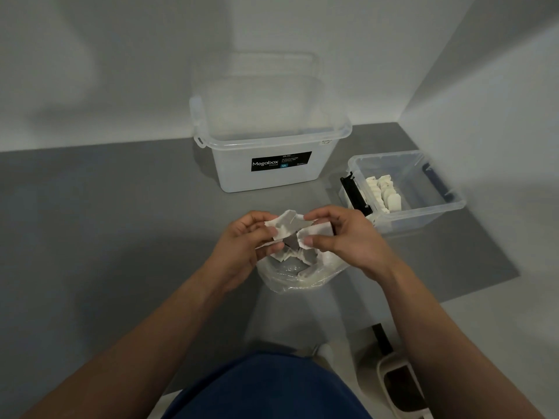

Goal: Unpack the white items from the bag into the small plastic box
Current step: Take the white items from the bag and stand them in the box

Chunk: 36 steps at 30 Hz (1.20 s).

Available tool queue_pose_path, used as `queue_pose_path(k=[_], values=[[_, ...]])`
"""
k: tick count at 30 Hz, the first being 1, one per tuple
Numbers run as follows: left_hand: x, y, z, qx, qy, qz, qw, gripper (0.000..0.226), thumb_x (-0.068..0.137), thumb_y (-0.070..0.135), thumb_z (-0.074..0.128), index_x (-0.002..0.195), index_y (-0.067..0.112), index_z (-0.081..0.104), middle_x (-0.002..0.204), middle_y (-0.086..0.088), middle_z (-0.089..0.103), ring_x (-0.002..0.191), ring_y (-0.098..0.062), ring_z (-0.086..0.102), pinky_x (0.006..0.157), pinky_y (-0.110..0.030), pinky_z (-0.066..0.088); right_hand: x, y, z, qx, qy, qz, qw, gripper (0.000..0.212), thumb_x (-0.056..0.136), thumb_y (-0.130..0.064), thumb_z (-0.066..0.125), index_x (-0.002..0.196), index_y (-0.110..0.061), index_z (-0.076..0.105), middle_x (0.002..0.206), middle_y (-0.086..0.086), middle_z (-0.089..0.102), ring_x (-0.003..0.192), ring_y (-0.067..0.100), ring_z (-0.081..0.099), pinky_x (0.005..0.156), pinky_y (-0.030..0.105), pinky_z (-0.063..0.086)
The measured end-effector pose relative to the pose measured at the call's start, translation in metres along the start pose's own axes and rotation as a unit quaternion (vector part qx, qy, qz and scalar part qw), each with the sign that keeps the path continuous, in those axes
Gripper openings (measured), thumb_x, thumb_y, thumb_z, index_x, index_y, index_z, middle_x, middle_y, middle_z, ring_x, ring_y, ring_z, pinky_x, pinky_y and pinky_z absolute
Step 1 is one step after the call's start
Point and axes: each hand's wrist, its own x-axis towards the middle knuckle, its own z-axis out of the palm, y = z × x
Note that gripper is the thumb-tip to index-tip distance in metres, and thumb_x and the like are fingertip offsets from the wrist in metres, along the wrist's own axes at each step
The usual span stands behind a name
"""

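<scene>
A thin clear plastic bag (298,276) lies on the grey mat in front of me, with several white items (290,255) showing in its mouth. Above the bag, my left hand (245,246) and my right hand (341,237) both pinch a bunch of white items (287,226) held between them. The small clear plastic box (423,213) stands open to the right and holds a row of white items (382,193).
A large translucent Megabox tub (269,146) with its lid propped up stands behind the bag against the wall. The grey mat (121,213) ends at the right near a white wall. A black lid or clip part (354,193) leans at the small box's left side.
</scene>
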Motion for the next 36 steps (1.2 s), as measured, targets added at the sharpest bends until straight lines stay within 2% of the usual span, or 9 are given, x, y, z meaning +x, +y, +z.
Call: queue_pose_path(k=[3,9,12,14,18,24,30,33,36], values=[[-0.001,0.003,0.007,-0.076,-0.006,-0.002,0.997,0.017,0.089,-0.004,0.06,0.095,0.012,0.062,0.102,-0.016,0.067,0.095,-0.029,0.068,0.083,-0.033,0.059,-0.005,-0.009,-0.002,0.079,-0.017,0.0,0.997,0.031,0.078,-0.007,0.085,0.108,-0.011,0.075,0.095,0.006,0.078,0.079,0.012,0.073,0.07,0.023,0.055],[-0.001,0.001,0.02,-0.088,-0.065,0.022,0.994,0.014,0.087,0.0,0.061,0.092,0.013,0.059,0.1,-0.014,0.069,0.092,-0.025,0.068,0.085,-0.032,0.057,-0.009,-0.022,-0.009,0.117,-0.032,-0.063,0.991,0.024,0.079,-0.005,0.083,0.103,-0.005,0.077,0.106,0.007,0.077,0.095,0.019,0.073,0.078,0.026,0.057],[-0.001,0.0,0.026,-0.041,-0.084,0.029,0.995,0.013,0.088,-0.002,0.06,0.094,0.009,0.059,0.097,-0.016,0.07,0.089,-0.027,0.069,0.078,-0.032,0.058,-0.01,-0.027,-0.013,0.054,-0.021,-0.086,0.995,0.02,0.081,-0.012,0.084,0.1,-0.012,0.079,0.08,-0.007,0.074,0.073,0.009,0.068,0.075,0.023,0.055],[0.001,0.001,0.027,0.0,-0.085,0.032,0.996,0.015,0.088,-0.004,0.062,0.095,0.009,0.059,0.096,-0.017,0.069,0.088,-0.028,0.069,0.079,-0.032,0.058,-0.01,-0.029,-0.016,-0.015,0.0,-0.097,0.995,0.015,0.082,-0.018,0.084,0.096,-0.017,0.08,0.058,-0.018,0.06,0.053,0.003,0.05,0.063,0.017,0.046],[0.006,0.01,0.027,0.047,-0.084,0.032,0.995,0.025,0.083,0.008,0.066,0.108,0.012,0.063,0.105,-0.014,0.069,0.097,-0.029,0.066,0.088,-0.04,0.055,-0.009,-0.035,-0.021,-0.081,0.008,-0.11,0.991,0.012,0.083,-0.019,0.083,0.094,-0.022,0.08,0.076,-0.017,0.073,0.067,0.003,0.065,0.069,0.017,0.051],[0.011,0.026,0.036,0.186,-0.053,0.066,0.979,0.022,0.085,0.029,0.071,0.103,0.017,0.073,0.098,-0.008,0.073,0.091,-0.024,0.07,0.081,-0.044,0.059,-0.005,-0.034,-0.021,-0.159,-0.02,-0.123,0.979,0.011,0.082,-0.029,0.083,0.092,-0.033,0.079,0.07,-0.003,0.071,0.055,0.009,0.048,0.059,0.022,0.043],[0.011,0.029,0.038,0.166,-0.004,0.12,0.979,0.008,0.09,0.013,0.069,0.09,0.015,0.077,0.097,-0.011,0.075,0.09,-0.026,0.071,0.081,-0.041,0.059,-0.005,-0.029,-0.015,-0.073,0.029,-0.12,0.99,0.009,0.084,-0.018,0.082,0.092,-0.021,0.078,0.083,-0.009,0.074,0.059,0.003,0.057,0.066,0.024,0.049],[0.012,0.033,0.036,0.159,0.023,0.162,0.974,0.008,0.09,0.013,0.069,0.091,0.013,0.077,0.097,-0.012,0.075,0.091,-0.03,0.07,0.084,-0.047,0.058,-0.005,-0.026,-0.014,0.075,0.067,-0.108,0.989,0.01,0.084,-0.008,0.081,0.093,-0.01,0.076,0.091,0.006,0.075,0.081,0.021,0.071,0.079,0.037,0.059],[0.011,0.039,0.038,0.176,0.034,0.185,0.966,0.008,0.089,0.014,0.07,0.091,0.014,0.078,0.096,-0.007,0.076,0.09,-0.024,0.071,0.085,-0.043,0.058,-0.006,-0.027,-0.012,0.154,0.11,-0.109,0.976,0.014,0.085,-0.004,0.078,0.097,-0.011,0.077,0.091,0.01,0.075,0.081,0.016,0.067,0.076,0.028,0.057]])
